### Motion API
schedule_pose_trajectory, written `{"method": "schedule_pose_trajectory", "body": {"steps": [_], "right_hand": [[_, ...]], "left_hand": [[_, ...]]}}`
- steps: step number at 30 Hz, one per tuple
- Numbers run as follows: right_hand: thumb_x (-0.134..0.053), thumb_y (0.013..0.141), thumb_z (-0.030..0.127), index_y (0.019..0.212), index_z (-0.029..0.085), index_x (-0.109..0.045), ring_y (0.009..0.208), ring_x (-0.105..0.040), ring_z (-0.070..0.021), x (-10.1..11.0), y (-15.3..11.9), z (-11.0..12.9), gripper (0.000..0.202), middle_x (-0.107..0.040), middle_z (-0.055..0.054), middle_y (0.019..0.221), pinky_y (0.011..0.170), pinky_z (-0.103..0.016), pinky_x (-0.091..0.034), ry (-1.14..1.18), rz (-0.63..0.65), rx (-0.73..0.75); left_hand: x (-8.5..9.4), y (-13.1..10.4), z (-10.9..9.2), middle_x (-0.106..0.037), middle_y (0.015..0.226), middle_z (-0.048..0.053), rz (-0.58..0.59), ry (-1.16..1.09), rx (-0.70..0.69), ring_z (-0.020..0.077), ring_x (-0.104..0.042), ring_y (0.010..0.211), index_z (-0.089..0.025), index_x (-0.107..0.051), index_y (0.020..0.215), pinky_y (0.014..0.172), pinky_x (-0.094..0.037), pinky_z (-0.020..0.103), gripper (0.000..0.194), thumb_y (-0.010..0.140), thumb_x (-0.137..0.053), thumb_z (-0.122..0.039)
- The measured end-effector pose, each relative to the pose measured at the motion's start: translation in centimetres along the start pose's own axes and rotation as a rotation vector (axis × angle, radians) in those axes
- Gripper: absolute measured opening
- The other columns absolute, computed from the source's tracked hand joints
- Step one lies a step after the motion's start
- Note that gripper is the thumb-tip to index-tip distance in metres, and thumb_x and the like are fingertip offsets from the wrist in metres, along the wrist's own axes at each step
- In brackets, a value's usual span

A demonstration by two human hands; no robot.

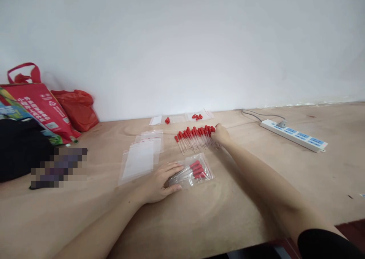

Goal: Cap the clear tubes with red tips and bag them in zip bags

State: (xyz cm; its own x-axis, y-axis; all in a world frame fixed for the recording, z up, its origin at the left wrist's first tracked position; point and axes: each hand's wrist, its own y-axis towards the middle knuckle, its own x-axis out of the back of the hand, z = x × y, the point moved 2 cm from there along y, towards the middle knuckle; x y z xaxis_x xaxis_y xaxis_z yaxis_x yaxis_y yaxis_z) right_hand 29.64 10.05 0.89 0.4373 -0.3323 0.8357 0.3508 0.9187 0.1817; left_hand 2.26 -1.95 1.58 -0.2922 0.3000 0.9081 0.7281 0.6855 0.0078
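Note:
My left hand (164, 179) lies on the table, fingers stretched and thumb apart, touching the lower end of a clear zip bag (186, 181). Inside the bag are several glass droppers with red rubber bulbs (198, 169). My right hand (221, 136) reaches to the right end of a row of loose droppers (195, 135), its fingers curled closed around a dropper there; the fingertips are partly hidden. The row lies side by side, red bulbs toward the wall and clear tubes toward me.
Flat empty zip bags (139, 156) overlap left of the row. Behind it, small red bulbs (197, 117) lie on another bag, with a few more bulbs (167, 120) beside. A white power strip (293, 135) with a plug stands right. A red tote bag (42, 107) and red plastic bag (76, 109) stand left.

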Motion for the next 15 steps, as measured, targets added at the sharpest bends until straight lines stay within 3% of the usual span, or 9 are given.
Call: {"method": "schedule_pose_trajectory", "body": {"steps": [5, 9, 15], "right_hand": [[-0.053, 0.064, 0.009, 0.102, 0.004, -0.047, 0.086, -0.057, -0.0293, 0.0, 0.4, 0.5, 0.038, -0.059, -0.021, 0.087, 0.067, -0.032, -0.042, 0.053, 0.029, -0.034], [-0.049, 0.068, 0.010, 0.113, 0.004, -0.037, 0.082, -0.058, -0.0232, 0.5, -0.2, 0.4, 0.047, -0.059, -0.014, 0.082, 0.066, -0.028, -0.043, 0.138, 0.028, 0.012], [-0.044, 0.073, 0.022, 0.123, 0.018, -0.018, 0.045, -0.049, -0.0099, 0.4, -5.0, -1.2, 0.057, -0.048, 0.004, 0.071, 0.042, -0.023, -0.042, 0.764, 0.061, 0.154]], "left_hand": [[-0.1, 0.0, 0.1, -0.038, 0.134, 0.007, -0.012, -0.003, -0.012, 0.0226, -0.031, 0.124, -0.021, -0.038, 0.127, 0.102, -0.028, 0.041, 0.052, 0.081, -0.048, -0.042], [-0.2, 0.0, 0.1, -0.038, 0.134, 0.007, -0.015, -0.009, -0.004, 0.0231, -0.031, 0.124, -0.021, -0.038, 0.127, 0.102, -0.028, 0.042, 0.051, 0.081, -0.048, -0.041], [-0.4, 0.0, 0.4, -0.038, 0.134, 0.006, -0.025, -0.011, -0.013, 0.0227, -0.031, 0.124, -0.022, -0.038, 0.127, 0.102, -0.027, 0.041, 0.051, 0.081, -0.048, -0.042]]}}
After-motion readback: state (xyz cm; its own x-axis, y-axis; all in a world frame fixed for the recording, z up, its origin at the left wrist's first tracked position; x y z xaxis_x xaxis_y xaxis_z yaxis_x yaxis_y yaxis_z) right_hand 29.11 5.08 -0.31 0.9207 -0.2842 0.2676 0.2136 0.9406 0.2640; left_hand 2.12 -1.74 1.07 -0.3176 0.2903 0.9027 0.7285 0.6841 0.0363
